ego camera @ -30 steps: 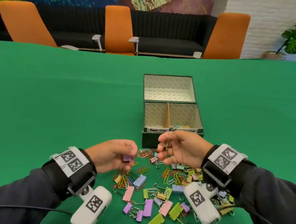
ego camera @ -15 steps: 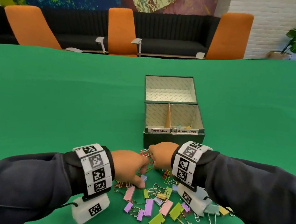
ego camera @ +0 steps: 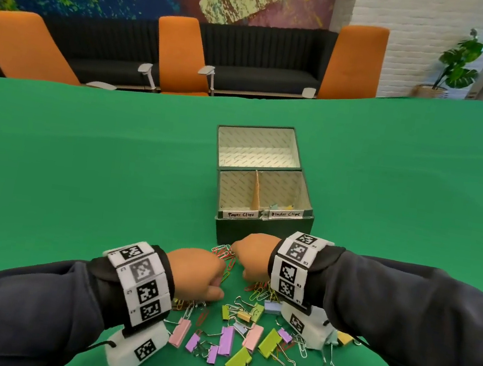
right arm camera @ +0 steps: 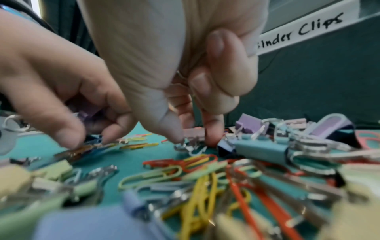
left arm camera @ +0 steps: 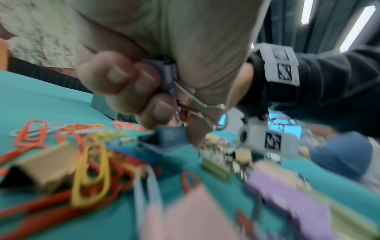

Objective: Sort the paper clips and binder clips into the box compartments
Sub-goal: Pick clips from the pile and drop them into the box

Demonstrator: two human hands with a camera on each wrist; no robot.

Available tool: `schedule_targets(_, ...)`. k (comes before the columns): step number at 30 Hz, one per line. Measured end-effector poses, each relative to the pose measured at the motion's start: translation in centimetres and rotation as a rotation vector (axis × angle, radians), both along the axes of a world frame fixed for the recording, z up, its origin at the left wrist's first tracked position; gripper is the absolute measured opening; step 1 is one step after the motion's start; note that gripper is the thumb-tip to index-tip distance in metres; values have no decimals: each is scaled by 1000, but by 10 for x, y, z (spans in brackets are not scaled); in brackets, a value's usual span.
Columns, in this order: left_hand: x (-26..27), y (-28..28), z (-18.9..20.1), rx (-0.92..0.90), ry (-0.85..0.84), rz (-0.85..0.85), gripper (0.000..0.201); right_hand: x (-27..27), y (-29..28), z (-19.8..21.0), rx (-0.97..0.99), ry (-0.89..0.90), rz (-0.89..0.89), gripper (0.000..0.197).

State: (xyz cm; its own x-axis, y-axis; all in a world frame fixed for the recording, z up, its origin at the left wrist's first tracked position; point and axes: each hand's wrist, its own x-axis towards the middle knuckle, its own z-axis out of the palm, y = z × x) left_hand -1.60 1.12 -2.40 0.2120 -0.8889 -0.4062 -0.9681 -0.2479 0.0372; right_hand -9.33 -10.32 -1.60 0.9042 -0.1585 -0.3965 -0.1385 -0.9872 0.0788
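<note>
The box point(ego camera: 264, 213) sits on the green cloth point(ego camera: 81, 177), long axis running from 6 to 12 o'clock, its open lid lying back toward 12. It has two compartments side by side, split by a brown divider point(ego camera: 256, 191): the left one labelled "Paper Clips", the right one "Binder Clips", with a few clips showing in the right one.

The pile of clips point(ego camera: 245, 330) lies at 6 o'clock from the box, just in front of it. Paper clips point(ego camera: 226, 256) cluster at the pile's far edge, binder clips point(ego camera: 236, 365) toward the near edge, their wire handles pointing every way. Roughly fifteen binder clips show in the head view; the paper clips are too tangled to count.

The left hand point(ego camera: 196, 275) is curled down into the pile, fingers closed around a binder clip point(left arm camera: 168, 76) whose wire handles stick out of the fist. The right hand point(ego camera: 253, 256) is curled at 1 o'clock from it, thumb and forefinger pinching at a small clip point(right arm camera: 190, 146) on the cloth.

Beyond the table at 12 o'clock stand three orange chairs point(ego camera: 183, 55), a dark bench, a painted wall and one potted plant point(ego camera: 455, 66).
</note>
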Motion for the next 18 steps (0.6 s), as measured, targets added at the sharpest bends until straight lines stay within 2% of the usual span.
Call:
schedule_targets(3,14,1,10,-126,333,129,21,-6,-9,9,236,-99,-133,22)
schedule_targets(7,27,8,6,-326,1192,559,30,-23,-32,22,750,-115,-451,21)
schedule_targets(9,23,8,3,-374,1494,737,27,-35,-44,22,1083,-149,-664,23)
schedule_targets(11,15,4,-1,-350,1663,826,31,-47,-55,18,1339,-211,-783,28)
schedule_targets(14,2,-7,-8,-249,1837,804,44,-58,-65,12,1596,-288,-906,30)
schedule_targets(16,-9,-17,-10,-196,1914,795,55,-63,-67,11,1696,-318,-974,31)
schedule_targets(18,-21,-26,-7,-165,2001,805,60,-66,-69,11,1689,-343,-1014,30)
